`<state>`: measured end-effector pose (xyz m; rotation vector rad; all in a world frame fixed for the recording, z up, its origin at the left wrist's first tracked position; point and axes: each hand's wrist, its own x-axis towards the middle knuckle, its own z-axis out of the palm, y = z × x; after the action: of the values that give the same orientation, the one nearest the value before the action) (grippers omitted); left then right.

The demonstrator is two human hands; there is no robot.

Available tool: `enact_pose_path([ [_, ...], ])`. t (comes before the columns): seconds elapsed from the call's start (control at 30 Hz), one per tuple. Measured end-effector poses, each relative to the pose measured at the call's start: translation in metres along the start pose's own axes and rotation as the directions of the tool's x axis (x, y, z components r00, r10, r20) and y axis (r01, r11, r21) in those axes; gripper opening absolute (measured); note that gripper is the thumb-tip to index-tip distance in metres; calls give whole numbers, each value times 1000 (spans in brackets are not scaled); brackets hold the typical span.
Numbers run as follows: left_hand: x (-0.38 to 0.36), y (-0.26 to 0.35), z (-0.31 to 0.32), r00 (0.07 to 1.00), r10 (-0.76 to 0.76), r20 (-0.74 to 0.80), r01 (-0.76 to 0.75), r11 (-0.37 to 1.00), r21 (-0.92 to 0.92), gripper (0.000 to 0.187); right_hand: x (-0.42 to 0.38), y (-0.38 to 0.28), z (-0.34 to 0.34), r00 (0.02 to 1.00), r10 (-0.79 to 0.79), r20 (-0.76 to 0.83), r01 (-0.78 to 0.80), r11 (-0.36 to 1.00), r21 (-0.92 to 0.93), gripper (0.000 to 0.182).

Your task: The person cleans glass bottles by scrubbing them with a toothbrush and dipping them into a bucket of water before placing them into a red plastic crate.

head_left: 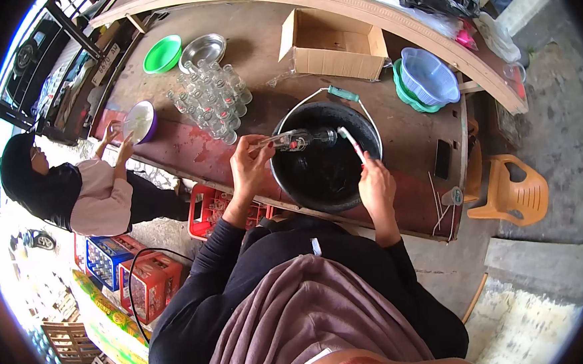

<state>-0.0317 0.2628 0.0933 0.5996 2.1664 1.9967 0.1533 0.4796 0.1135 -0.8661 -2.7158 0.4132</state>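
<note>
A black bucket (324, 176) with a wire handle stands on the table, dark inside. My left hand (250, 163) is closed around the base end of a clear glass bottle (312, 139) with a red mark, held lying sideways over the bucket, its neck pointing right. In my right hand (376, 182) is a thin brush (354, 143), white and reddish, its head near the bottle's mouth but apart from it. Several clear glass bottles (213, 97) stand grouped on the table, left of the bucket.
Behind are a green bowl (162, 54), a metal bowl (203, 50), an open cardboard box (337, 52) and plastic baskets (430, 77). A phone (442, 159) and a cup (451, 197) lie right. A co-worker (71, 189) handles a bowl (139, 122) at left. Crates (152, 284) stand below.
</note>
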Motion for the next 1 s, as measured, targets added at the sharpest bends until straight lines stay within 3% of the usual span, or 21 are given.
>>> enact_pose_path([
  [0.03,-3,-5,-2,1000,-1,-7,1,1000,-3,14,-1,1,-2,995,-10,-96,14,999,40,36],
  [0.1,-9,-17,-5,974,-226,-16,190,855,-483,15,-7,6,-7,998,-5,-66,8,999,40,37],
  [0.17,-12,-33,-5,961,-278,-18,232,835,-499,16,-14,16,-11,999,-18,-41,20,997,69,39],
  [0.2,-15,-34,-1,957,-288,44,257,763,-593,16,-15,17,-15,997,49,-65,-37,982,184,42],
  [0.23,-18,-34,4,951,-290,105,282,680,-677,16,-15,16,-24,994,63,-92,-46,984,174,43],
  [0.3,-20,-37,15,932,-301,202,348,591,-728,17,-16,28,-33,997,9,-73,9,970,241,42],
  [0.37,-22,-21,26,880,-401,257,457,561,-691,19,-17,29,-41,977,66,-204,19,920,392,40],
  [0.43,-22,-19,36,848,-426,316,514,511,-689,21,-20,35,-51,994,77,-82,-45,940,337,36],
  [0.5,-23,-29,44,825,-422,375,547,433,-716,25,-23,47,-44,973,163,-162,-83,907,412,35],
  [0.53,-25,-25,48,812,-434,391,561,392,-729,26,-24,42,-50,969,166,-184,-101,943,318,34],
  [0.63,-25,-8,57,778,-477,409,590,332,-736,26,-28,42,-46,981,164,-106,-118,929,350,34],
  [0.83,-25,-8,77,738,-413,534,641,182,-745,28,-31,32,-45,979,187,-74,-164,954,249,32],
  [1.0,-20,-1,78,766,-412,492,621,282,-731,23,-32,35,-38,987,162,-1,-158,968,194,32],
])
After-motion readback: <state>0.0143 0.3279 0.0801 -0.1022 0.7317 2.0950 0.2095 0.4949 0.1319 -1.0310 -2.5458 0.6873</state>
